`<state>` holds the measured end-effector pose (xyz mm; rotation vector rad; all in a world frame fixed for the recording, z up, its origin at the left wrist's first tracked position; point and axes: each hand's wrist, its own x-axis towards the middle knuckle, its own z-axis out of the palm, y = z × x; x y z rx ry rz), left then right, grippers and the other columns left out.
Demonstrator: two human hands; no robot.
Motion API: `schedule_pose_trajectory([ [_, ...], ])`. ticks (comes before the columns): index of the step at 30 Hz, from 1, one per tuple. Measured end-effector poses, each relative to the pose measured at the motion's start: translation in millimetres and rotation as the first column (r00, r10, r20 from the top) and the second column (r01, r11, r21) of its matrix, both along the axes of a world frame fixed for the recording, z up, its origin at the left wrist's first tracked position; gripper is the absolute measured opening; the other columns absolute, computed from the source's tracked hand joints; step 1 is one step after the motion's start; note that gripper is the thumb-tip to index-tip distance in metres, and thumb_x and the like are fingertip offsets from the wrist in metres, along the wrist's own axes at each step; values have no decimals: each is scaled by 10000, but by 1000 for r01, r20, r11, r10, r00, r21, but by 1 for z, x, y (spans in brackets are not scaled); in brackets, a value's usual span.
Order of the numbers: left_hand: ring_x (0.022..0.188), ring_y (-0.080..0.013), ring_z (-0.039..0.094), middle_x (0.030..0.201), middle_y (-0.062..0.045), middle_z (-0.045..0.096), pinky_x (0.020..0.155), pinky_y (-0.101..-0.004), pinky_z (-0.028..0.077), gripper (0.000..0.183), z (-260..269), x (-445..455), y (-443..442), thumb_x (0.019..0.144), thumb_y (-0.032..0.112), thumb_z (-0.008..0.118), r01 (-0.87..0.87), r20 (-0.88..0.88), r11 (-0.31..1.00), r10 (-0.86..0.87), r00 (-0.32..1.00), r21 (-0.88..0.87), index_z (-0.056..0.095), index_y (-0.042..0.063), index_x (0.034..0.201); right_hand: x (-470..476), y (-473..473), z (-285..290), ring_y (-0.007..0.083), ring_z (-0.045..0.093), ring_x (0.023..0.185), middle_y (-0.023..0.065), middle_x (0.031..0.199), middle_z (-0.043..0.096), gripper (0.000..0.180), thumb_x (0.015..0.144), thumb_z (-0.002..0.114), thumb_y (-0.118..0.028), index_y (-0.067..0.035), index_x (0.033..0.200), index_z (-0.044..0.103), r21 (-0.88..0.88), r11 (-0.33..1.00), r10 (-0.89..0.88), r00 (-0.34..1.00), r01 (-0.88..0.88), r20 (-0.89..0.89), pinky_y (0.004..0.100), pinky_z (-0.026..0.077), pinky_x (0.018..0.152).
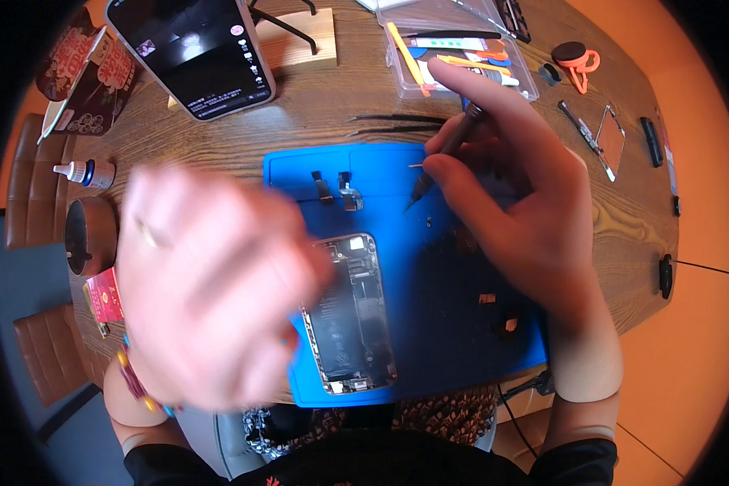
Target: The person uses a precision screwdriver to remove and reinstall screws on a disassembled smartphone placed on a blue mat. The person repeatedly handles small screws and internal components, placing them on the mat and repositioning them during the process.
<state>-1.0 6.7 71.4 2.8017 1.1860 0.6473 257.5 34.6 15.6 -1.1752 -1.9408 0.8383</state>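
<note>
A dark precision screwdriver (pixel 447 149) is held in my right hand (pixel 522 182), its tip pointing down at the upper part of the blue repair mat (pixel 304 159). Beside it a second thin metal tip (pixel 414 165) pokes out from the fingers. My left hand (pixel 219 273) is raised near the camera and badly blurred; whether it grips anything is hidden. Partly behind it, an opened smartphone (pixel 370 304) lies on the mat with its battery and inner parts exposed. Two small flex-cable parts (pixel 321 187) (pixel 350 193) rest above the phone. A tiny part (pixel 429 222) lies near the screwdriver tip.
Black tweezers (pixel 395 121) lie beyond the mat, before a clear plastic tool box (pixel 407 91). A propped phone (pixel 200 54) shows a lit screen. At left are a dropper bottle (pixel 100 174) and a round metal tin (pixel 91 234); an orange-handled suction cup (pixel 577 61) sits far right.
</note>
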Motion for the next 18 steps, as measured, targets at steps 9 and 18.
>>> schedule_pose_trajectory([
  [9,914,-310,723,991,-101,721,820,-406,585,200,-46,-19,-17,879,55,831,-40,90,932,77,993,-360,803,72,1076,-2,0,3,135,753,1031,95,1171,762,663,998,739,107,-16,1617,537,158,987,45,992,-27,-114,268,609,935],
  [18,842,-252,714,931,-29,726,751,-383,545,162,-50,-3,-8,885,203,892,-26,11,969,30,999,-244,778,112,955,-1,-1,6,113,746,1026,105,1175,757,650,998,757,78,-6,1608,547,166,984,84,987,-61,-139,244,596,914],
])
